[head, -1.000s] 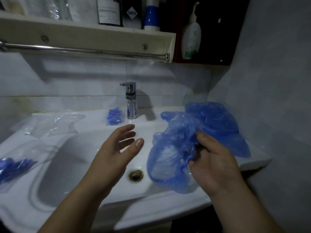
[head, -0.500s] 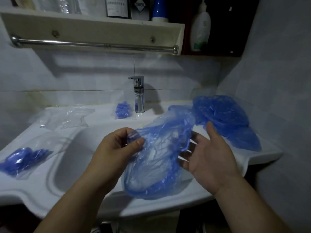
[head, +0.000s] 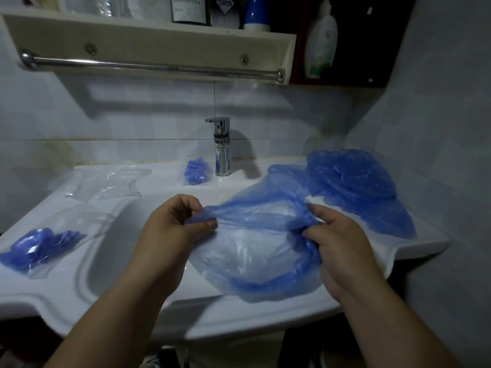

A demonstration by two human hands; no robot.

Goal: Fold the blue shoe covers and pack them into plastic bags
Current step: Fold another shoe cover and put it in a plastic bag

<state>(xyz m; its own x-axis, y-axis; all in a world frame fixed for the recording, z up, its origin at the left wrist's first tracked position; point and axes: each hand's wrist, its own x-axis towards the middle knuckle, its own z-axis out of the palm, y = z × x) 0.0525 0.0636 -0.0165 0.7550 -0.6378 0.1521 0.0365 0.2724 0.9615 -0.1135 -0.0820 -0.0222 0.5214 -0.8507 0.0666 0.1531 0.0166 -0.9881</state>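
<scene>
Shoe cover [head: 255, 235] over white sink [head: 66, 282], tiled bathroom wall [head: 132, 123]

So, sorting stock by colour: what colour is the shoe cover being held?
The shoe cover is translucent blue, darker at its rim; head view.

White sink counter [head: 66, 296] w/ chrome faucet [head: 221, 150] at back centre. Loose pile of blue shoe covers [head: 353, 181] on right rim; small packed bag [head: 196, 173] just left of faucet; empty clear bags [head: 106, 181] back left; another filled bag [head: 39, 248] front left.
</scene>
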